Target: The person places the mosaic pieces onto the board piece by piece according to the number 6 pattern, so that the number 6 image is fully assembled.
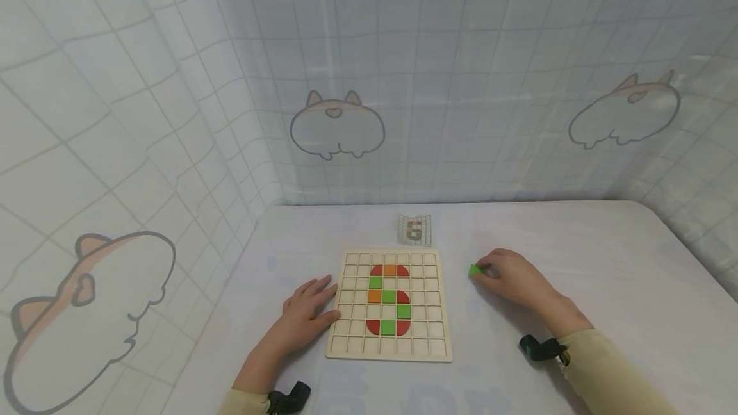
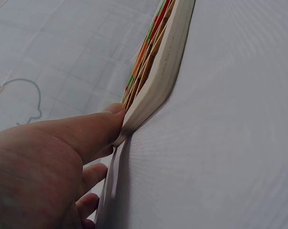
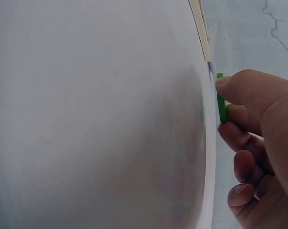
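Note:
A square wooden grid board [image 1: 389,358] lies on the table in the head view, with red, orange and green tiles set in its middle cells. My left hand [image 1: 302,320] rests at the board's left edge, fingers spread and loosely extended. Close up in the left wrist view, the thumb [image 2: 98,126] touches the board's corner. To the right of the board, my right hand [image 1: 513,277] pinches a small green tile [image 1: 475,271] between thumb and fingers. The right wrist view shows this green tile [image 3: 221,102] edge-on, its other fingers curled behind.
A small printed card [image 1: 423,230] with a grid pattern lies just behind the board. White table covering [image 1: 605,261] extends to both sides. Behind the table and on the left hang sheets [image 1: 450,114] with a grid and animal drawings.

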Available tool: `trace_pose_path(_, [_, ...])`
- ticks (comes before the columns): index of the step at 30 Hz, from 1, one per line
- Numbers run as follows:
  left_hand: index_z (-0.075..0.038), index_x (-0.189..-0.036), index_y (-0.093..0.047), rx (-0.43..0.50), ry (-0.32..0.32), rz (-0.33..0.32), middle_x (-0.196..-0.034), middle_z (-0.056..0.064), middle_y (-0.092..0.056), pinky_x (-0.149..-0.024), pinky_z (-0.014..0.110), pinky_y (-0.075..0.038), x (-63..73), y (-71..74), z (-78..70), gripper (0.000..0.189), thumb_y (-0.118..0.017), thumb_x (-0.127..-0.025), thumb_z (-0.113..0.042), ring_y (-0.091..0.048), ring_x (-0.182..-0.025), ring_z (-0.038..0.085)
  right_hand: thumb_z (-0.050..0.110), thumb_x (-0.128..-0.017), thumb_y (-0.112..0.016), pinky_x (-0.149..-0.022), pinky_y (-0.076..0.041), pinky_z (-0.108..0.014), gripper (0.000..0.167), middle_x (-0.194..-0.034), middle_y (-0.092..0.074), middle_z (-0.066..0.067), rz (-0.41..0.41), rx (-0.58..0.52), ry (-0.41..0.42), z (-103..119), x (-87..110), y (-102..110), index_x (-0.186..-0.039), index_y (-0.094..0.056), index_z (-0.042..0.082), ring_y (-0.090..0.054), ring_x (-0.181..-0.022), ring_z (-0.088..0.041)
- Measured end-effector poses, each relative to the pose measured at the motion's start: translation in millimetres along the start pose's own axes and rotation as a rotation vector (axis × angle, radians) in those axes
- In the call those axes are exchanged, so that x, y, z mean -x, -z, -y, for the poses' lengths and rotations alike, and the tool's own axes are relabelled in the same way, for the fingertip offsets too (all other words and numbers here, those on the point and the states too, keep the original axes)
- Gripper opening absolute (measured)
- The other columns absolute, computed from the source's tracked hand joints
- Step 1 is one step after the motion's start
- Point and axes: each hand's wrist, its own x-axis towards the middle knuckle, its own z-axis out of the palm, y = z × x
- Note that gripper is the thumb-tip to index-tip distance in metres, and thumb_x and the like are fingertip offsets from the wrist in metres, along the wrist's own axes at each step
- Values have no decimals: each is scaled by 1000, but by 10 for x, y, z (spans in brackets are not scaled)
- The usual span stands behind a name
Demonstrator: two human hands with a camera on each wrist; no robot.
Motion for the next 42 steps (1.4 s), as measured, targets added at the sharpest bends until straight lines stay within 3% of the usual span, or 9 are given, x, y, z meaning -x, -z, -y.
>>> trace_pose_path(24, [-19,-147,-50,-6,-5,-5,-159,-2,-32,-110,64,-16,-1,-8,10,64,-68,-92,-46,-17,-148,31,27,-84,-80,-83,-53,-37,19,-93,-66,8,20,1,71,535,-144,-57,-97,-76,14,-62,-92,-15])
trace_pose_path(42, [-20,-147,-50,-19,-8,-5,-159,-1,-31,-111,63,-16,-12,-12,28,65,-68,-92,-47,-17,-148,31,31,-85,-78,-79,-52,-30,21,-93,-66,7,126,-59,120,1088,-326,-280,-99,-77,15,-58,-89,-12])
